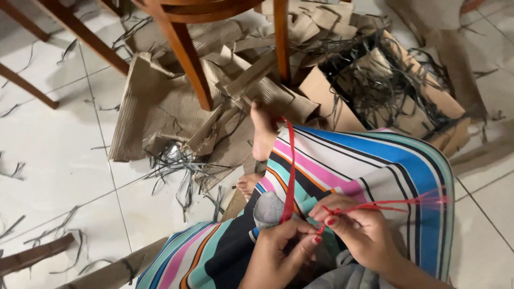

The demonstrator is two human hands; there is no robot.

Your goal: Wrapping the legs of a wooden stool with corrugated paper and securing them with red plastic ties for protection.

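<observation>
Over the striped cloth (375,166) on my lap, I pinch the red plastic strip (289,176) with my left hand (278,254) and its thin strands with my right hand (361,230), splitting barely begun, most of the strip toward the foot (263,131) whole

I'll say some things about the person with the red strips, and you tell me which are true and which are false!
1. Both hands, left hand and right hand, pinch red strips. True.
2. The strips are green. False: they are red.
3. One red strip runs up to a bare foot. True.
4. The striped cloth is plain white. False: it has blue, pink, black and teal stripes.
5. Torn cardboard lies under a wooden chair leg. True.
</observation>
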